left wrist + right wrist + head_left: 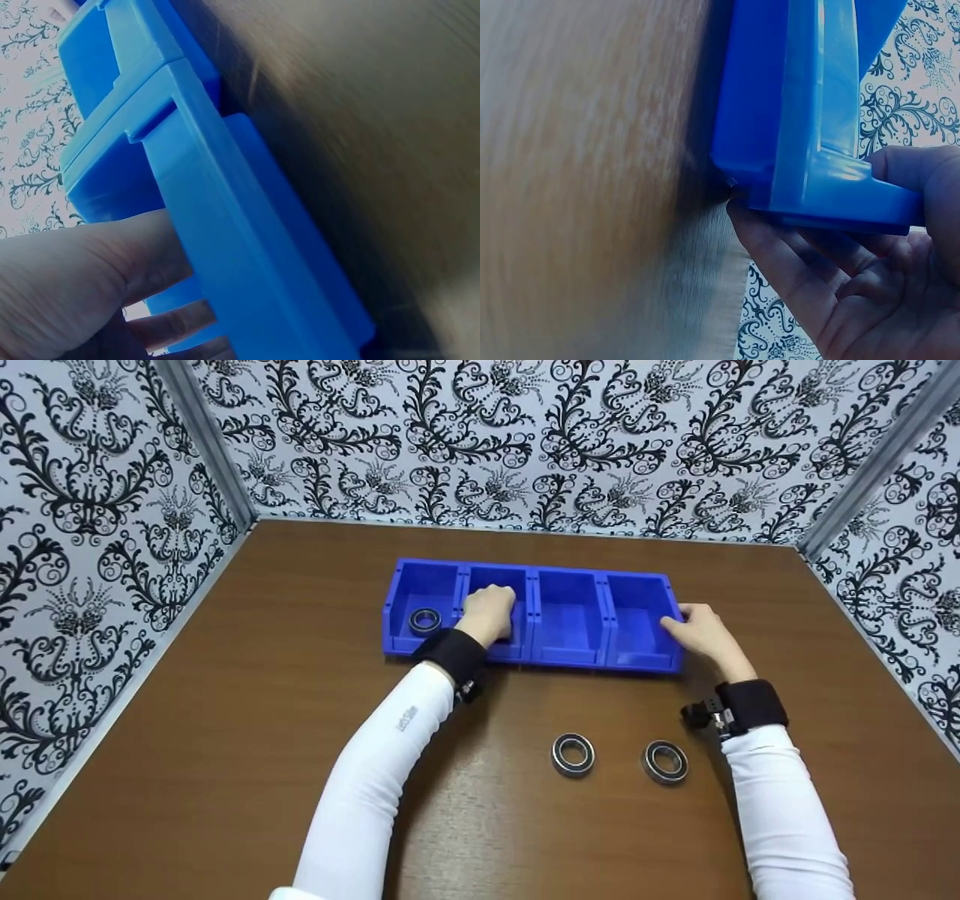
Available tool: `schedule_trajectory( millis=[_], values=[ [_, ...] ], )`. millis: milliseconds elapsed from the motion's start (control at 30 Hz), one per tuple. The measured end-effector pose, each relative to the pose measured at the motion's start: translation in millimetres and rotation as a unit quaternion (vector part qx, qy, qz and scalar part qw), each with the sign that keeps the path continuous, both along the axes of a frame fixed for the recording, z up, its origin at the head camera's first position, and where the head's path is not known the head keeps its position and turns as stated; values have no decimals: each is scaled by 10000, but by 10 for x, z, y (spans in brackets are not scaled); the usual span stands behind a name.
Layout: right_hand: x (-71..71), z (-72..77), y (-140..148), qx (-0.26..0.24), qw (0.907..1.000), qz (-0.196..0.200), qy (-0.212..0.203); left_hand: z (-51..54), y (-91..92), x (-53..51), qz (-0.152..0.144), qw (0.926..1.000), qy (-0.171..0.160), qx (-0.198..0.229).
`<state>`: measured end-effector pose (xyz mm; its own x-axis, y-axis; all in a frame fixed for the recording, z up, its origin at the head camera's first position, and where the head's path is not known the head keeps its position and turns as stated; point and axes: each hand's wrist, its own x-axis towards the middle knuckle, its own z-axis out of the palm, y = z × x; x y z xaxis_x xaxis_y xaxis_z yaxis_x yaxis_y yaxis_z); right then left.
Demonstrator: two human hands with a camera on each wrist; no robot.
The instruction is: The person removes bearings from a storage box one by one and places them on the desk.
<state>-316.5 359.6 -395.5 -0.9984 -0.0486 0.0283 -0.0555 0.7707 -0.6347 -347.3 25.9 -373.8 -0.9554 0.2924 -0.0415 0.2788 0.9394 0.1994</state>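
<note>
A row of blue open-front bins (570,654) stands on the table, its compartments side by side. My left hand (489,611) reaches down into the second compartment from the left; in the left wrist view its fingers (172,324) pass behind the front wall, so their tips and anything in them are hidden. At the right end, my right hand (703,636) grips the end wall, thumb over the rim and fingers along the outside (780,262). A ball bearing (425,620) lies in the leftmost compartment.
Two more bearings lie on the brown table (262,697) in front of the bins: one bearing (573,755) nearer the middle and another bearing (665,762) close to the right forearm. Patterned wall panels (480,442) enclose the table at the back and sides.
</note>
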Motion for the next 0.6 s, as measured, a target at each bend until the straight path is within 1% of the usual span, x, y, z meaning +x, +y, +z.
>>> schedule_trajectory(
  millis=[267,433,600],
  values=[
    [-1,-3,-1,32,10000,-36,-17,34,-19,21,-75,9999,92,20],
    [-17,-18,0,101,9999,-105,7,53,-19,21,-93,9999,86,16],
    [-23,-21,11,123,9999,-89,8,76,-17,22,-127,9999,107,36]
  ],
)
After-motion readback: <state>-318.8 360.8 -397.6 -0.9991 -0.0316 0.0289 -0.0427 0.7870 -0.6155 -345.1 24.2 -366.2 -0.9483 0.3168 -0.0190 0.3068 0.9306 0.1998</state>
